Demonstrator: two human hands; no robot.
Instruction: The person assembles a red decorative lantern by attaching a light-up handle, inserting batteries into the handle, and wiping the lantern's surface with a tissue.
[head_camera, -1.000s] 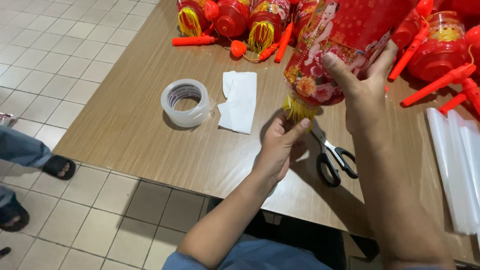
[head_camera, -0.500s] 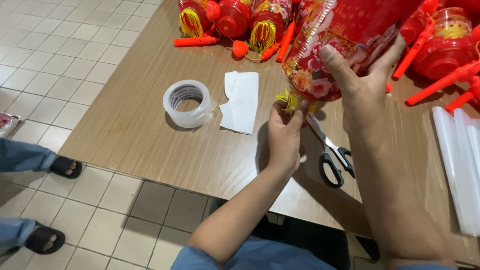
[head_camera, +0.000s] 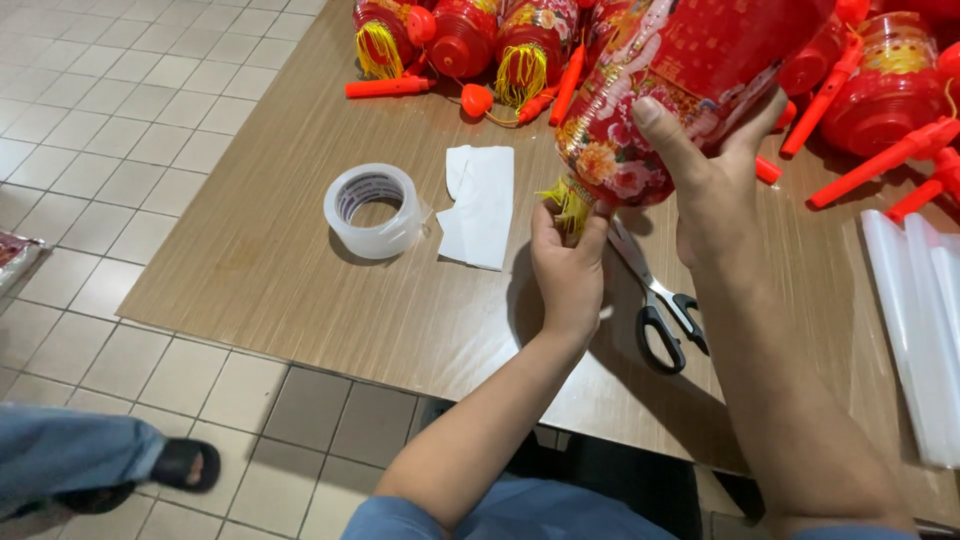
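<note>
Red lantern (head_camera: 690, 80) gripped by right hand (head_camera: 715, 190), left fingers (head_camera: 565, 225) pinching its tassel (head_camera: 572, 203), over wooden table (head_camera: 300, 250), tiled floor (head_camera: 110, 130)

A wooden table (head_camera: 300, 270) with a brown, fine-grained laminate top fills most of the view, its near edge running diagonally from the left down toward the lower right. Below it lies a floor (head_camera: 110, 130) of small square tiles in pale grey-beige with darker grout lines. The light is even and soft, throwing short shadows on the tabletop. At the lower left, another person's leg in blue jeans (head_camera: 60, 455) and a dark sandal (head_camera: 185, 465) rest on the tiles.
</note>
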